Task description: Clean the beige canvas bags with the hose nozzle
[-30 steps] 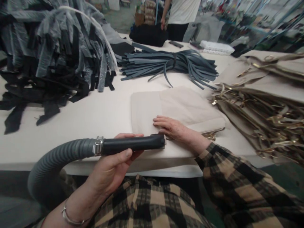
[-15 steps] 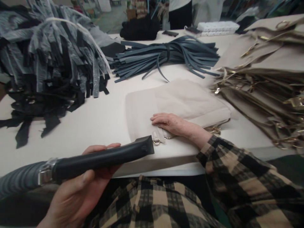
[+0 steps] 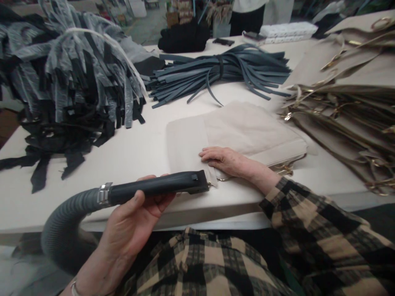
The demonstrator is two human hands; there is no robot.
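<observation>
My left hand (image 3: 135,224) is wrapped round a black vacuum nozzle (image 3: 160,187) joined to a grey ribbed hose (image 3: 64,224). The nozzle tip sits at the near corner of a flat beige bag (image 3: 234,131) lying on the white table (image 3: 123,156). On that bag's near edge rests my right hand (image 3: 226,160), fingers stretched flat and pressing it down beside the nozzle tip. A small gold ring fitting shows just under the hand.
A big heap of black and grey straps (image 3: 68,86) fills the left. A tied bundle of blue straps (image 3: 216,72) lies at the back. Stacked beige bags with gold hardware (image 3: 345,111) crowd the right. Another person (image 3: 247,14) stands beyond the table's far end.
The nozzle dropped away to the lower left, then came back up, and its tip is again at the bag's near corner. My right hand stayed flat on the bag.
</observation>
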